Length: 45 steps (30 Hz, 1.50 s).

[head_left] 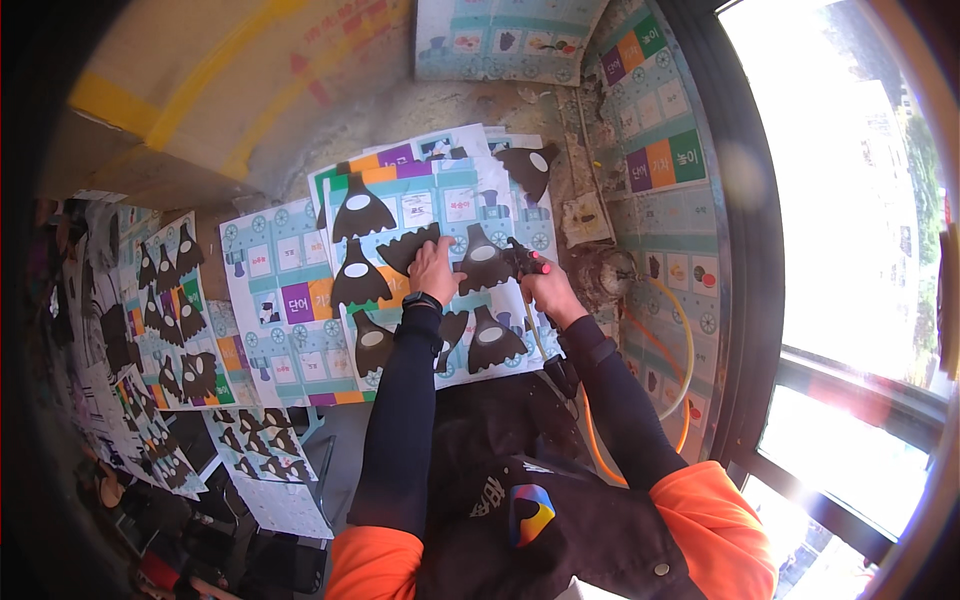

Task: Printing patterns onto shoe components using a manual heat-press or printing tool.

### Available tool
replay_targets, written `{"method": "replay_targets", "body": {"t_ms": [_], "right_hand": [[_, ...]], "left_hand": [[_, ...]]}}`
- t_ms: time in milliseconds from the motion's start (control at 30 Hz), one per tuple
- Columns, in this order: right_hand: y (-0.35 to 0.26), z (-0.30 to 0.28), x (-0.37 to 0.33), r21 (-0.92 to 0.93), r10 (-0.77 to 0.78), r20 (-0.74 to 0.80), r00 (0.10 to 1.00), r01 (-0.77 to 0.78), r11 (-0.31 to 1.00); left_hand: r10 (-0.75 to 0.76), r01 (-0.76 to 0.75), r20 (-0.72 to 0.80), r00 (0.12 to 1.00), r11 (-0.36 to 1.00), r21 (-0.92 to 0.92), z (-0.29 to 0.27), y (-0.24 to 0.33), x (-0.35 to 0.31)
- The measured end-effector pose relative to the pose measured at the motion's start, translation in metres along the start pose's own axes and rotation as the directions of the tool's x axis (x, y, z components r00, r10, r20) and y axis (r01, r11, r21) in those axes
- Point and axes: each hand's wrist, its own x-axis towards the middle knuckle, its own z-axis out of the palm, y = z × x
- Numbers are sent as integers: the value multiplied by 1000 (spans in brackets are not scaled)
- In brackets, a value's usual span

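My left hand point(433, 274) lies on the printed sheets with its fingers apart. Its fingertips touch a tilted black skirt-shaped cutout point(402, 250). To its right sits another black cutout with a pale oval point(485, 262). My right hand point(551, 292) is closed round a black gun-like hand tool point(522, 260) with a red part. The tool's tip is beside that right-hand cutout; whether they touch is unclear. Several more such cutouts, one at the upper left point(361, 212), lie in loose rows on the top printed sheet point(420, 205). A watch is on my left wrist.
A large cardboard box point(200, 80) stands at the far left. Yellow and orange hoses point(688, 345) loop at my right. Printed boards point(660, 110) stand along the window side. More sheets with black cutouts point(170, 300) lie to the left, with others lower down.
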Motion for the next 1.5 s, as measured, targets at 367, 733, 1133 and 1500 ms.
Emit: {"method": "replay_targets", "body": {"t_ms": [367, 733, 1133, 1500], "right_hand": [[-16, -1, -31, 293, -34, 141, 989, -9, 956], [-24, -9, -103, 448, -3, -83, 997, 40, 893], [-42, 61, -140, 466, 97, -207, 974, 10, 885], [-34, 33, -151, 583, 68, -218, 974, 74, 809]], "left_hand": [[204, -210, -217, 955, 978, -9, -1, -18, -25], [-632, 649, -547, 549, 735, -197, -95, -237, -151], [-590, 623, -205, 781, 754, 207, -109, -345, -177], [-383, 196, 86, 920, 259, -946, -212, -176, -115]]}}
